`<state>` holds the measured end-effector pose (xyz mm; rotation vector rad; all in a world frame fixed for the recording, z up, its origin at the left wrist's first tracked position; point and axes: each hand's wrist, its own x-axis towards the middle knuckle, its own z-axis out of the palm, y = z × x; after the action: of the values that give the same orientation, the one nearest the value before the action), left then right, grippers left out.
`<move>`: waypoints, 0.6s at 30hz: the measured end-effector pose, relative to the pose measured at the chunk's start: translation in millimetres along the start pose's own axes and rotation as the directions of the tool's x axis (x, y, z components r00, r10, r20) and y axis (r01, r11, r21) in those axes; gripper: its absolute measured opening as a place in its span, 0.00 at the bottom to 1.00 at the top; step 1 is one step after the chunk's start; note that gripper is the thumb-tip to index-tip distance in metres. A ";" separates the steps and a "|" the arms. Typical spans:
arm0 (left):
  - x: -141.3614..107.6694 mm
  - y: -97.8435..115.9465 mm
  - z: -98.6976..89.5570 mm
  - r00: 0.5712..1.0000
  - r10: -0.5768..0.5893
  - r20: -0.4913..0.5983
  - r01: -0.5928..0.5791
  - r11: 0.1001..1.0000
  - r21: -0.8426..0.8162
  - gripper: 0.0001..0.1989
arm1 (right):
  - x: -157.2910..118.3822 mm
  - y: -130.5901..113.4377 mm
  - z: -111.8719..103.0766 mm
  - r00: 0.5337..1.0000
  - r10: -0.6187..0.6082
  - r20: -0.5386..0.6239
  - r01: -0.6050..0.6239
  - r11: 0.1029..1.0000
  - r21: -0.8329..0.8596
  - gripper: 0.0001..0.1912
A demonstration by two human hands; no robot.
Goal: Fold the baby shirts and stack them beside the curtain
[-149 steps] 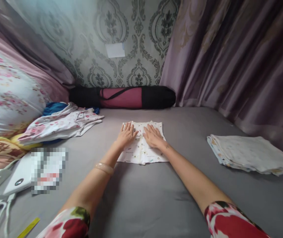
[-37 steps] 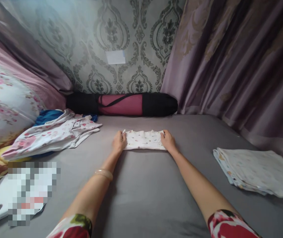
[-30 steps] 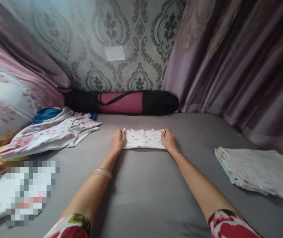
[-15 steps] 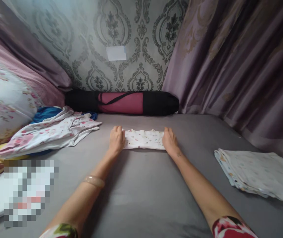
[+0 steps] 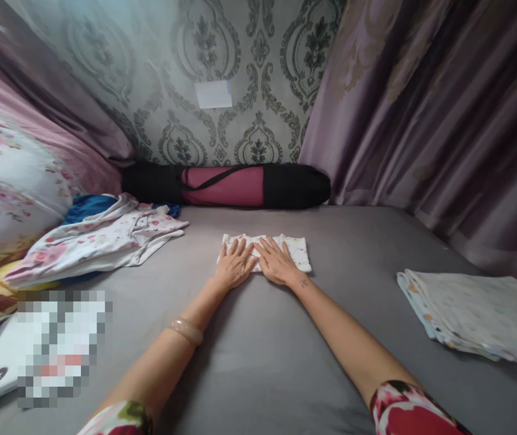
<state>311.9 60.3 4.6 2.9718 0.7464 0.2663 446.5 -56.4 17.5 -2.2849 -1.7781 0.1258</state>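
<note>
A folded white cloth garment (image 5: 301, 249) with a small coloured print lies as a narrow rectangle on the grey sheet (image 5: 249, 338), in the middle of the head view. On its left half my left hand (image 5: 235, 264) rests flat, palm down, fingers spread. My right hand (image 5: 276, 261) lies flat beside it, fingers also apart, the two thumbs close together. Both hands press on the cloth without gripping it, and they cover much of its middle and front edge.
Crumpled printed clothes (image 5: 104, 238) lie at the left by a floral pillow (image 5: 9, 181). A stack of folded cloths (image 5: 476, 314) sits at the right. Along the patterned wall lies a black and maroon roll bag (image 5: 226, 186). A white device (image 5: 5, 362), partly blurred out, is at lower left.
Both hands have let go of the cloth's two ends and moved inward to its middle. Their fingers have opened and now lie flat on it.
</note>
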 end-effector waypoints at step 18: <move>9.0 -4.6 -12.7 0.999 0.016 0.036 -0.017 1.000 0.015 0.31 | 3.5 8.8 -12.9 0.997 0.052 0.061 -0.056 0.996 0.065 0.29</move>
<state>315.2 68.9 17.9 2.9897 0.7237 0.2082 458.4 -56.8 28.0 -2.3059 -1.7134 0.2611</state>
